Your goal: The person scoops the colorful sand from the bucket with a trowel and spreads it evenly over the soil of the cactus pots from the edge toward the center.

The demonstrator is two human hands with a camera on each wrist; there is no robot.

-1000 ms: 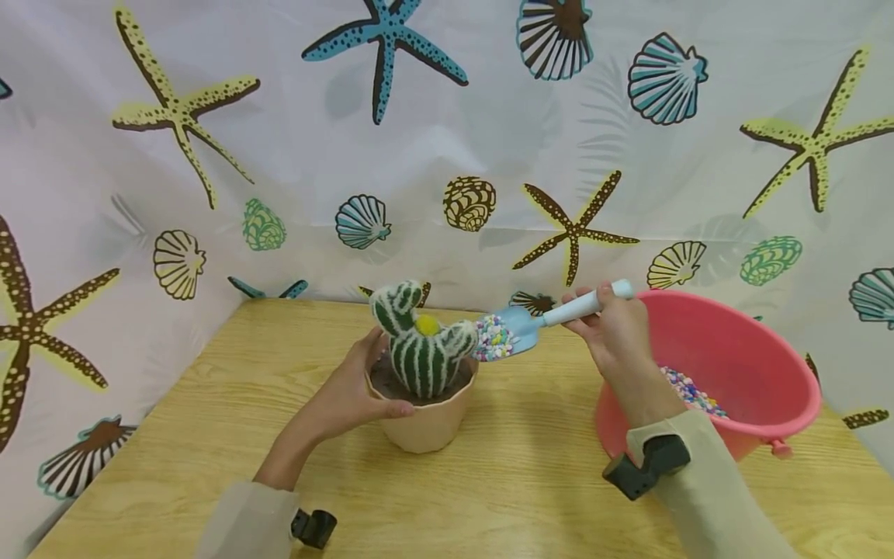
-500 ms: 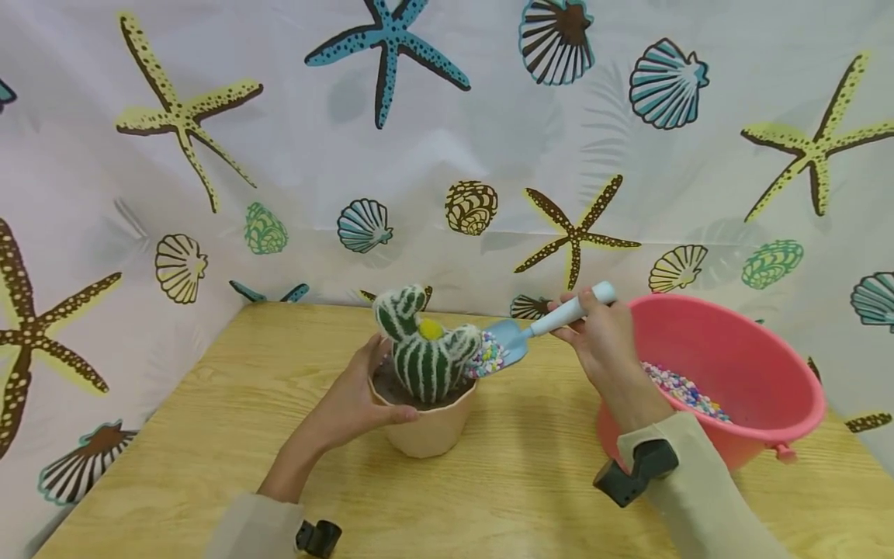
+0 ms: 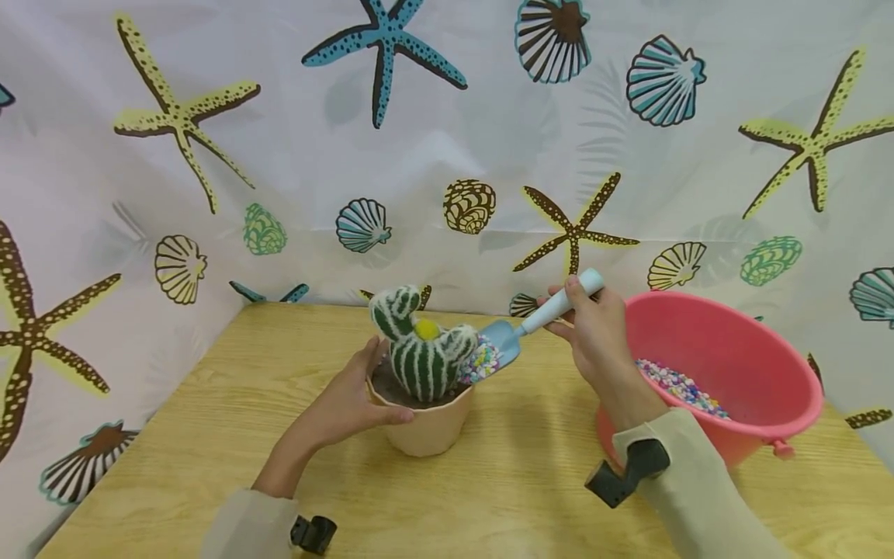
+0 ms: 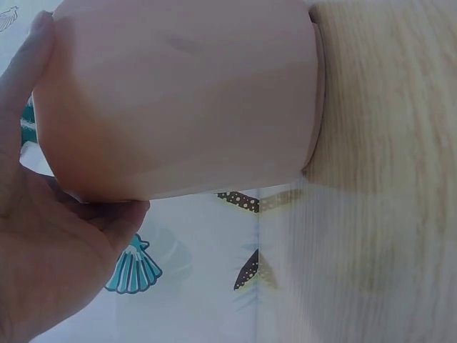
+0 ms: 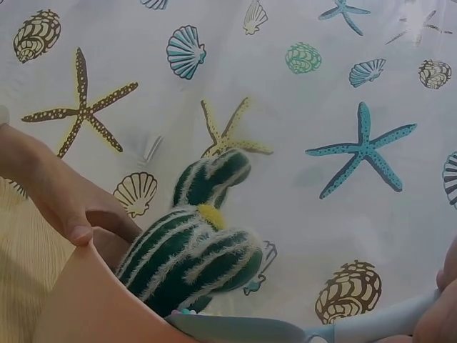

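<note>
My left hand grips the rim of a peach flowerpot, thumb across the near side and fingers around the far left. In the pot stands a plush green cactus with white fuzzy stripes and a yellow tuft, over dark soil. My right hand holds the pale handle of a light blue garden trowel. Small multicoloured pebbles lie on its blade, which tilts down at the pot's right rim, beside the cactus arm. From the right wrist, the trowel overlaps the pot's edge. The left wrist view shows mostly pot wall.
A pink bucket with more coloured pebbles inside stands at the right, under my right forearm. The wooden table meets a white cloth printed with starfish and shells at the back and sides.
My right hand has moved left, bringing the loaded trowel from beside the cactus arm down to the pot's rim and tipping its blade lower. The left hand keeps its grip on the pot.
</note>
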